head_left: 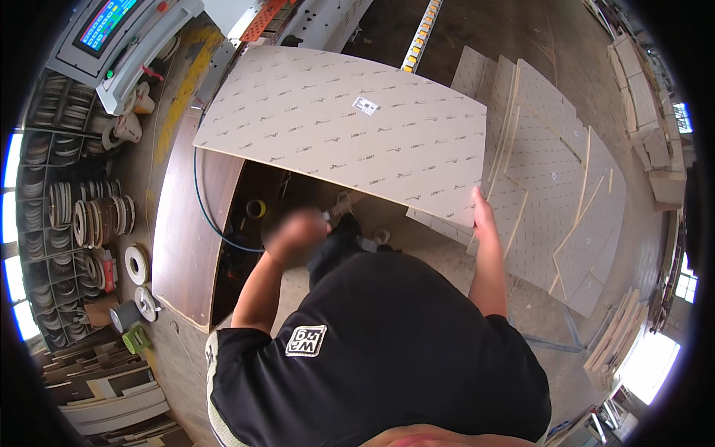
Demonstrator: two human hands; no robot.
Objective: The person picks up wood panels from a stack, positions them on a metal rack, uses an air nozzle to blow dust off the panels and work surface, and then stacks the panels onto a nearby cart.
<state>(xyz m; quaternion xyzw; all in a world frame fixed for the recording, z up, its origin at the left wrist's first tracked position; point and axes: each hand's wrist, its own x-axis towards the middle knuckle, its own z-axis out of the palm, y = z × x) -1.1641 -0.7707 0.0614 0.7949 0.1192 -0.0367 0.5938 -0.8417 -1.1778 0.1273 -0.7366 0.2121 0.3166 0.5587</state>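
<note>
A large light-grey board [350, 127] with printed film and a white label [364, 106] lies flat in front of me, its far left part at the machine [298, 22]. My right hand [482, 212] grips its near right corner, thumb at the edge. My left hand [296, 235] is held below the near edge, smeared by blur. A thin blue hose [211, 216] runs down to it from the board's left corner. A short metallic tip [328, 215] pokes out past the fingers; the rest of this hose-fed tool is hidden.
A brown wood-topped cabinet [190, 246] stands left, with a yellow tape roll [255, 208] inside. More grey boards [566, 186] are spread at the right. Edge-banding rolls [93, 220] fill a rack at the far left, beneath a control panel with a screen [104, 26].
</note>
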